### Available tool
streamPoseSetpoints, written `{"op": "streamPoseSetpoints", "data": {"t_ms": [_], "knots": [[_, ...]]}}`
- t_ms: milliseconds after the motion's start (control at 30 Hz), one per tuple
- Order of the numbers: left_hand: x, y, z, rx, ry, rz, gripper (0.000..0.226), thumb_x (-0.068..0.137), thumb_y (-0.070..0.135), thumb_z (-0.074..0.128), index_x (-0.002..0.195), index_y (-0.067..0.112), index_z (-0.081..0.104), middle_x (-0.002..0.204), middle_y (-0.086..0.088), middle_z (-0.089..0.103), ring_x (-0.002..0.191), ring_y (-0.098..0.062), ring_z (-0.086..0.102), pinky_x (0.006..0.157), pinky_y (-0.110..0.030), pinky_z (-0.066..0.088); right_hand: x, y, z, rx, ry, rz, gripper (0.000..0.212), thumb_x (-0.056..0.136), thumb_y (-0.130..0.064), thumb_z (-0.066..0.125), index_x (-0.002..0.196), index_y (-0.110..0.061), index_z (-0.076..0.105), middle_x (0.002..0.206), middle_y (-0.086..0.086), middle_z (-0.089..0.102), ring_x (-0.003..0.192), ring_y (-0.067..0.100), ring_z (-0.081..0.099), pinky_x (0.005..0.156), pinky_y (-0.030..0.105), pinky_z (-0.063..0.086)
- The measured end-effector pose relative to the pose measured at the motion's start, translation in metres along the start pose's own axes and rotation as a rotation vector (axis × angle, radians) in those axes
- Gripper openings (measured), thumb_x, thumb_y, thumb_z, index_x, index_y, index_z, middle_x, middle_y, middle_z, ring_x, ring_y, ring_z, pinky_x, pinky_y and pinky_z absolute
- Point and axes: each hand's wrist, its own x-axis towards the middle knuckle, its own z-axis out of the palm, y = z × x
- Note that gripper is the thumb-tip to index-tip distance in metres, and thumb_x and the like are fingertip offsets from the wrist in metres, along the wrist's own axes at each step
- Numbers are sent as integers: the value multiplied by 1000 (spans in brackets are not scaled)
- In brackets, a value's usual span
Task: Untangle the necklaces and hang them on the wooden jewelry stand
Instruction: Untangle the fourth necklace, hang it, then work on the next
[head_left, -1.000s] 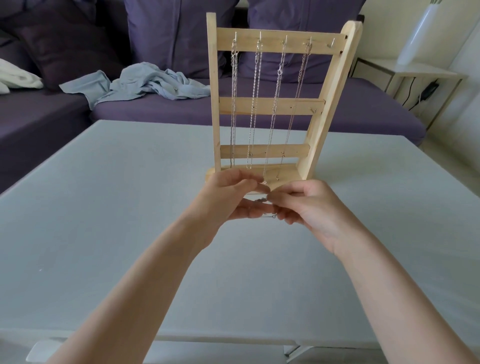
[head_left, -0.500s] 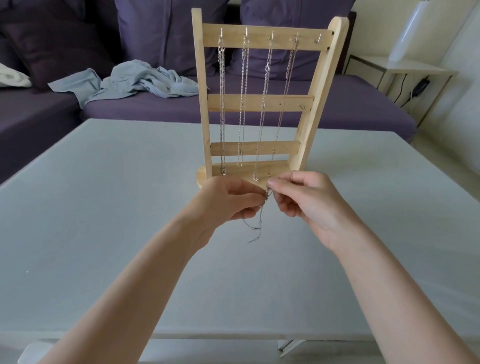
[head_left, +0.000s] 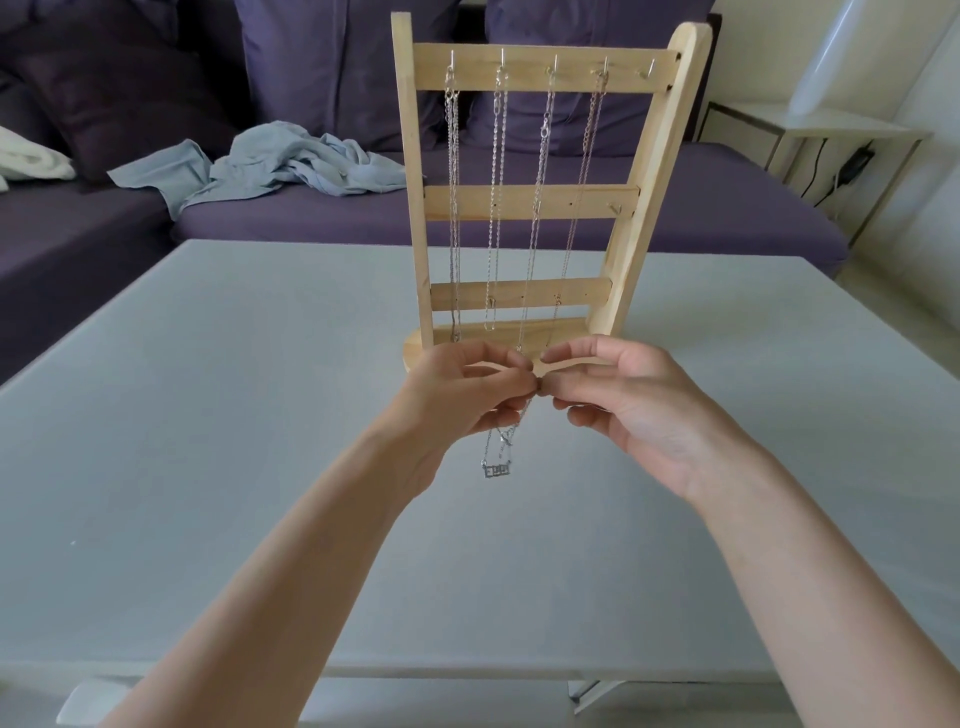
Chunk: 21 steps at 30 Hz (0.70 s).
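Last-chain step imo: both hands, left and right, pinch the fifth necklace fingertip-to-fingertip just in front of the stand base, pendant dangling over desk; next = lift clasp to free hook top-right w/o snagging the 4 hung chains.

Just behind the fingers stands the jewelry stand on the table; a necklace dangles below them.

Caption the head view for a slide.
Both hands pinch a pendant necklace before the wooden stand.
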Motion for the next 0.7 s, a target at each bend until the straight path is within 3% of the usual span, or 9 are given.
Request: {"op": "streamPoseSetpoints", "data": {"t_ms": [367, 700], "knots": [[1, -3, 2, 106, -20, -35, 8, 77, 8, 72, 78, 14, 66, 68, 4, 63, 64, -5, 59, 71, -18, 54, 0, 2, 2, 119, 64, 25, 23, 78, 6, 67, 89, -12, 58, 71, 7, 62, 56, 8, 53, 54, 16, 44], [1, -2, -2, 87, -11, -32, 10, 82, 16, 67, 82, 7, 72, 69, 4, 70, 62, 0, 62, 63, -12, 51, -1, 1, 1, 51, 81, -48, 24, 78, 2, 69, 95, -13, 59, 79, 6, 69, 66, 9, 59, 63, 21, 45]]}}
